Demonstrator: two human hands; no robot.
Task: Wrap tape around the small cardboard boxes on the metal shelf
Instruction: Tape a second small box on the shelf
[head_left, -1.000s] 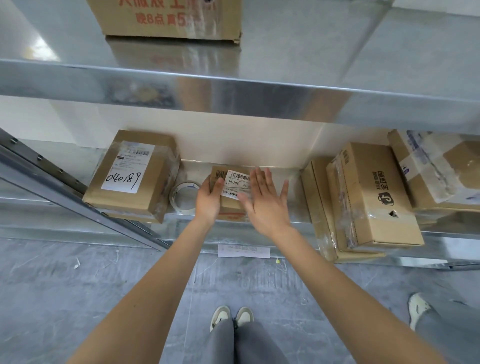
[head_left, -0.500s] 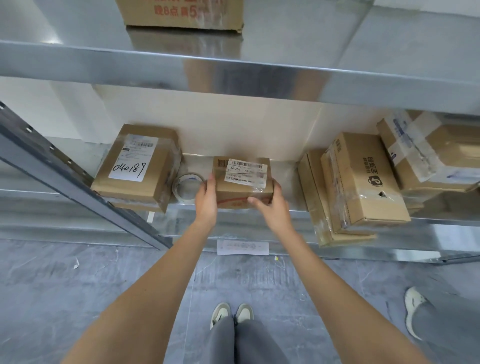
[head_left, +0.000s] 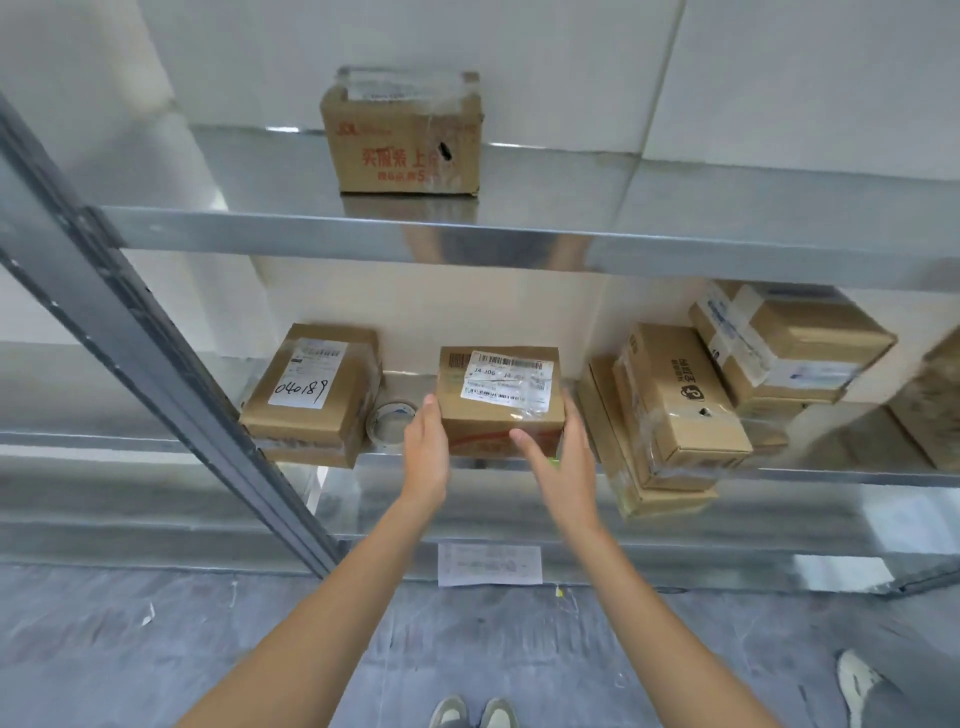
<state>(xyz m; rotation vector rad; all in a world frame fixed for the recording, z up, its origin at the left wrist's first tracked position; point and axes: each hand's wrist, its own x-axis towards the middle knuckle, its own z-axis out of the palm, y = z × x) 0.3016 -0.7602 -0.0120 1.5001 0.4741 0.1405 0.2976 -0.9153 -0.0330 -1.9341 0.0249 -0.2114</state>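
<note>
A person's left hand (head_left: 426, 449) and right hand (head_left: 563, 457) clasp a small box (head_left: 500, 400) by its sides on the metal shelf (head_left: 831, 475). A tape roll (head_left: 387, 422) lies just left of the grip, beside a labelled box (head_left: 311, 392).

2 bare forearms, no sleeves visible, no watch or rings seen. Left hand (head_left: 426, 451) and right hand (head_left: 563, 462) ungloved. Below the hands: grey trousers (head_left: 470, 722), barely in view, and 2 pale shoes (head_left: 472, 712) with darker toe panels, at the frame bottom.
</note>
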